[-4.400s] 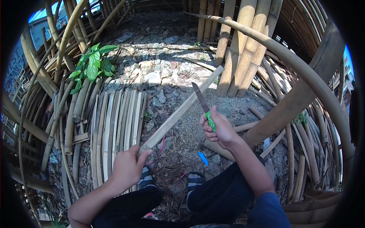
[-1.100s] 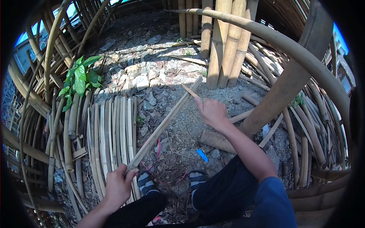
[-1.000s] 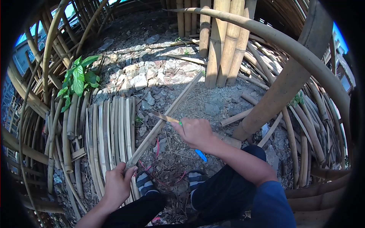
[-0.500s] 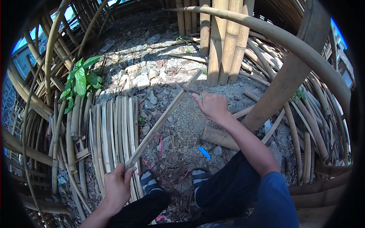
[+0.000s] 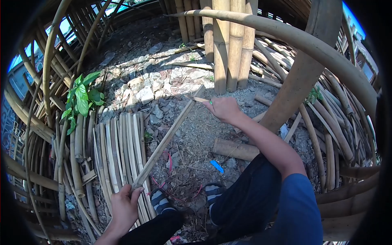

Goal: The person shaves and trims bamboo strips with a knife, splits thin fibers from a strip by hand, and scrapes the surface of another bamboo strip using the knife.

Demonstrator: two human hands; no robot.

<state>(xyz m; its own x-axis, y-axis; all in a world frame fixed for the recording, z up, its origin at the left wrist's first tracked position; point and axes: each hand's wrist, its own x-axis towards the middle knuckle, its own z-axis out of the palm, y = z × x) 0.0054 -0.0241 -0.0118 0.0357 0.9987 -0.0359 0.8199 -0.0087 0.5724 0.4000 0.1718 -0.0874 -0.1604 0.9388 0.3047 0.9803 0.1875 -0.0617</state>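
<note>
My left hand is closed around the near end of a long split bamboo strip. The strip slants up and away to the right, its far end raised in front of me. A small knife is in my closed right hand, with a bit of green showing by the fingers. Its blade lies across the strip close to the far end; whether it cuts into the bamboo I cannot tell. Below and left of the strip, several split bamboo strips lie side by side on the ground.
Upright bamboo poles stand ahead, and a thick slanting pole rises on the right. A curved bamboo pole arches overhead. A short bamboo piece and a blue scrap lie near my feet. A leafy plant grows at left.
The knife has moved along the strip towards its far end, and its blade looks brighter. The left hand keeps its grip on the near end. The view has shifted slightly.
</note>
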